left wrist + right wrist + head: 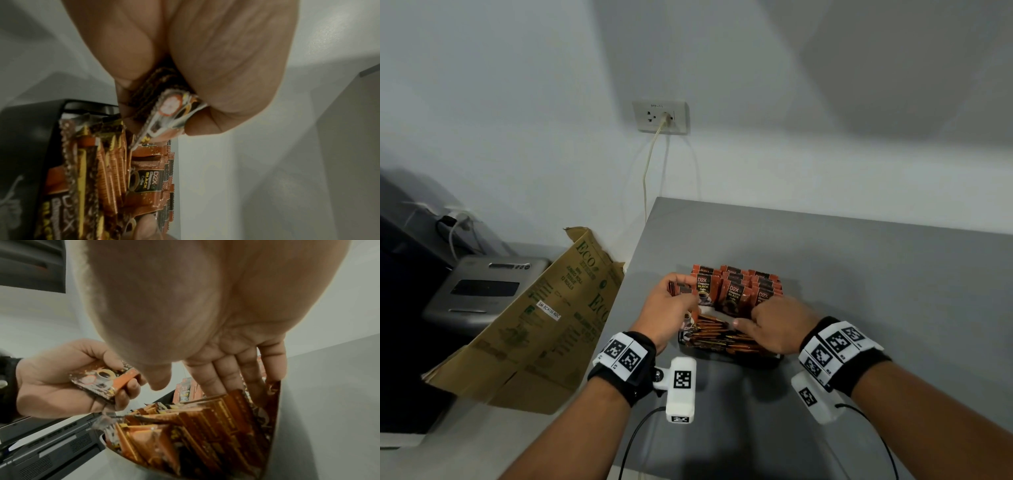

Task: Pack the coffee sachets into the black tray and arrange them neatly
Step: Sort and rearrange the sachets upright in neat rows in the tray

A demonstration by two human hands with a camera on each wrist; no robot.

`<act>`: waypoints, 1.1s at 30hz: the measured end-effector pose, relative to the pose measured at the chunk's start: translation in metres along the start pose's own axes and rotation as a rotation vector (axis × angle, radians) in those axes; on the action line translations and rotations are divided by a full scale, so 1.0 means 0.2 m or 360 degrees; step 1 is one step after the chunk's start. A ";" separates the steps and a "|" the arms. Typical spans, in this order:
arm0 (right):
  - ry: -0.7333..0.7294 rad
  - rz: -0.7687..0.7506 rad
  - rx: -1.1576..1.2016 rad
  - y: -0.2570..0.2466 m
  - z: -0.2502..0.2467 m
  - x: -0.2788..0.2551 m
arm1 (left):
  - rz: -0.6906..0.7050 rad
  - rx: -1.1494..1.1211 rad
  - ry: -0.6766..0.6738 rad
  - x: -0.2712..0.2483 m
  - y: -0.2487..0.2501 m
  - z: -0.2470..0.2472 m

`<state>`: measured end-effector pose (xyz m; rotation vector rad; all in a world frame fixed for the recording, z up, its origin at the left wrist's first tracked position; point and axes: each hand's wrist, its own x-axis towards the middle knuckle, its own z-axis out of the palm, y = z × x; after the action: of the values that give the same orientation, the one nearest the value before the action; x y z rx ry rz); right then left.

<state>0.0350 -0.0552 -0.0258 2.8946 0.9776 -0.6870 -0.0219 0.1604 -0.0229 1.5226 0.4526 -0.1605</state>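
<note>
A black tray (739, 357) on the grey table holds many orange-and-brown coffee sachets (736, 291): the far rows stand upright and the near row (722, 337) leans edge-up. My left hand (671, 308) hovers at the tray's left side and grips a small stack of sachets (104, 382), also seen pinched (164, 110) in the left wrist view. My right hand (774, 322) lies on the tray's near right part, its straight fingers (232, 374) pressing against the leaning sachets (205, 426).
The grey table (876, 274) stretches right of and behind the tray. A flattened cardboard box (544, 325) leans off the table's left edge above a grey printer (482, 291). A wall socket (661, 116) with a plugged cable sits on the white wall.
</note>
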 end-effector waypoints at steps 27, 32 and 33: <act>0.0404 0.0259 0.0735 -0.21 -0.13 0.36 | 0.0040 -0.0101 0.0345 0.03 -0.08 -0.13; 0.0384 0.0283 0.0737 -0.21 -0.12 0.36 | -0.0020 -0.0134 0.0262 0.03 -0.07 -0.12; 0.0389 0.0282 0.0749 -0.21 -0.12 0.35 | -0.0029 -0.0139 0.0245 0.03 -0.07 -0.12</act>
<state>0.0703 0.0226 -0.0269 3.4907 0.6245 -0.6345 -0.0263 0.1848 -0.0386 1.4508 0.5887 -0.0370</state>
